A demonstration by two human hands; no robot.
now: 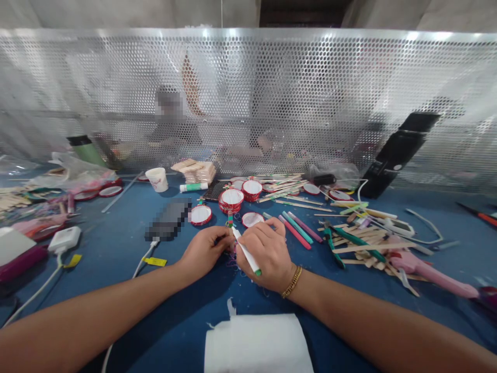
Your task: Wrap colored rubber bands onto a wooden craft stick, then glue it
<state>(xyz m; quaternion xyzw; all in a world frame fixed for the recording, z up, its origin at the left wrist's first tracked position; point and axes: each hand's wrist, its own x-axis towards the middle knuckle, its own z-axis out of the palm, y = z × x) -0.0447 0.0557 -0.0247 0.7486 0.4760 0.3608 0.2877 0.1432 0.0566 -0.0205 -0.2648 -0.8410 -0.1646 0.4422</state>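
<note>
My right hand [267,254] is closed around a white marker [248,256] with a green end; its tip points up and away, toward a small stick with coloured bands [230,218]. Pinched in my left hand [205,249] is the lower part of that stick, partly hidden by the fingers. Thin loose threads [233,261] lie beneath the two hands. Just beyond them are a stack of red-rimmed white discs [232,198] and a single disc [252,219]. Several coloured markers [295,230] lie to the right of my right hand.
Pliers [337,243], wooden sticks [368,248] and a pink glue gun [430,272] crowd the right. To the left are a phone [170,220] on a cable and a paper cup [157,180]. White folded cloth [258,344] lies nearest me. A perforated metal panel [233,103] bounds the table's back.
</note>
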